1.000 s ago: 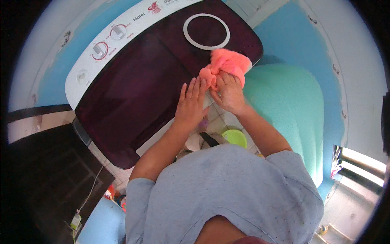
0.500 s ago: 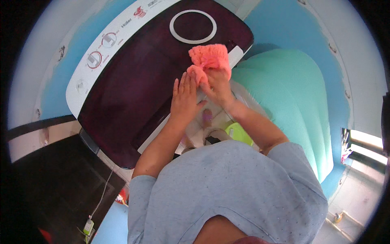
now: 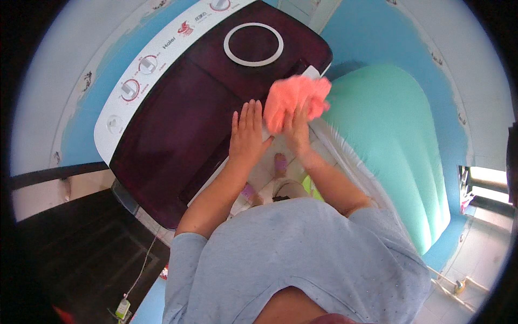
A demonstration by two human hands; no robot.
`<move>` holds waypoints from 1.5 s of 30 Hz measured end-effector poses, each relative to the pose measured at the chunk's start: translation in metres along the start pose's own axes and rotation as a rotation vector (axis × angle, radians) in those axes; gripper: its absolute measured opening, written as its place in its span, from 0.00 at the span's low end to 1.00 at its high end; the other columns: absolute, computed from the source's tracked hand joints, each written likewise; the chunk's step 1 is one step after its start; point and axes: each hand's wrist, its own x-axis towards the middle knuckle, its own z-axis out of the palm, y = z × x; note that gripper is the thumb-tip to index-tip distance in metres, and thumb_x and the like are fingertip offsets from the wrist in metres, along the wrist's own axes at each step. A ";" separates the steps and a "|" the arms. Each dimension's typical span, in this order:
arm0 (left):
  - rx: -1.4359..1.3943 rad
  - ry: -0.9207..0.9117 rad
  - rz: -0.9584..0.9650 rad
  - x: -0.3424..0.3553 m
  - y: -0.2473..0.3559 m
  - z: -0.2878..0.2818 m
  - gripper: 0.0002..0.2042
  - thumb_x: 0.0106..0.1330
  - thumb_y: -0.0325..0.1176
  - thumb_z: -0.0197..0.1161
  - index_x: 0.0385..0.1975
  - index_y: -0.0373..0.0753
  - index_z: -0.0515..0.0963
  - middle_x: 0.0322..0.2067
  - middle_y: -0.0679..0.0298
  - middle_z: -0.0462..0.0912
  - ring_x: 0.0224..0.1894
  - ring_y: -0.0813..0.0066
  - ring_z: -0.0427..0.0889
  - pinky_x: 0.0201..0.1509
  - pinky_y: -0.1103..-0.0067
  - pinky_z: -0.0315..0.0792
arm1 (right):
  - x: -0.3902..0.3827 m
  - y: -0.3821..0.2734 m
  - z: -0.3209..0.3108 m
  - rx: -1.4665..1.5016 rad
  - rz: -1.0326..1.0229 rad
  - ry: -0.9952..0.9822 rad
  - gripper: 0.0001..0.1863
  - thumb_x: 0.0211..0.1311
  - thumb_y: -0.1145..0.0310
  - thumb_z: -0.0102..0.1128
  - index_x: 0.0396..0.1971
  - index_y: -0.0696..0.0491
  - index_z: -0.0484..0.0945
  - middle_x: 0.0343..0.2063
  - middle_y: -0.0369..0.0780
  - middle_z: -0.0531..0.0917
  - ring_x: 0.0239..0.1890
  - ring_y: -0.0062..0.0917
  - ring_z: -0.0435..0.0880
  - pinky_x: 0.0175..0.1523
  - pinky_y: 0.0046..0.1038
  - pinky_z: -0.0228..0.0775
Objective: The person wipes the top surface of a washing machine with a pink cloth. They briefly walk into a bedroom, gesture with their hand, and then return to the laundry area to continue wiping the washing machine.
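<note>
One fluffy coral cloth [image 3: 287,95] lies under my right hand [image 3: 297,131], pinched or not I cannot tell, beside my flat-spread left hand [image 3: 247,134]; loosely held, it could slip off the glossy maroon washer lid [image 3: 172,127].

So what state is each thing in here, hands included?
Coral cloth: crumpled.
Right hand: on the cloth, grip unclear.
Left hand: open, fingers extended.
Washing machine's dark lid: closed.
Green fabric: bulging, softly creased.
Purple sandals: worn.
Blue-grey shirt: worn.

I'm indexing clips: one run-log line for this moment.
left hand: flat on twin-tub washing machine; right hand: on coral cloth; cloth: rumpled
</note>
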 end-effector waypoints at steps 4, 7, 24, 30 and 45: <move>0.029 -0.017 0.008 0.000 -0.003 0.005 0.49 0.57 0.53 0.72 0.73 0.34 0.57 0.76 0.54 0.53 0.78 0.59 0.51 0.80 0.57 0.45 | 0.021 0.019 -0.016 0.011 0.064 -0.187 0.37 0.71 0.58 0.54 0.74 0.56 0.56 0.66 0.62 0.67 0.67 0.60 0.66 0.71 0.52 0.56; 0.034 -0.031 0.012 0.000 -0.004 0.009 0.47 0.57 0.55 0.70 0.73 0.35 0.59 0.76 0.54 0.52 0.78 0.59 0.51 0.80 0.57 0.44 | 0.111 0.077 -0.007 -0.401 -0.247 -0.015 0.33 0.69 0.53 0.55 0.70 0.52 0.67 0.62 0.58 0.73 0.62 0.57 0.72 0.67 0.55 0.60; -0.185 0.131 0.028 -0.008 -0.001 0.014 0.40 0.57 0.47 0.70 0.68 0.36 0.66 0.69 0.52 0.66 0.73 0.56 0.61 0.78 0.55 0.49 | 0.104 -0.153 0.115 0.441 -0.837 -0.815 0.36 0.58 0.61 0.65 0.70 0.37 0.69 0.68 0.50 0.69 0.59 0.47 0.78 0.64 0.45 0.69; -0.062 0.098 0.040 -0.007 -0.005 0.016 0.44 0.59 0.51 0.69 0.73 0.38 0.58 0.74 0.53 0.58 0.76 0.57 0.55 0.80 0.57 0.44 | 0.114 -0.070 0.018 -0.056 -0.388 -0.335 0.31 0.65 0.59 0.61 0.69 0.40 0.70 0.71 0.43 0.67 0.68 0.42 0.70 0.72 0.48 0.55; -0.004 0.341 -0.484 0.028 -0.094 -0.059 0.30 0.68 0.53 0.58 0.68 0.49 0.70 0.74 0.58 0.59 0.77 0.41 0.48 0.75 0.43 0.41 | 0.098 -0.023 0.023 -0.566 -0.180 -0.363 0.34 0.71 0.39 0.50 0.73 0.31 0.63 0.76 0.42 0.58 0.77 0.49 0.53 0.77 0.56 0.40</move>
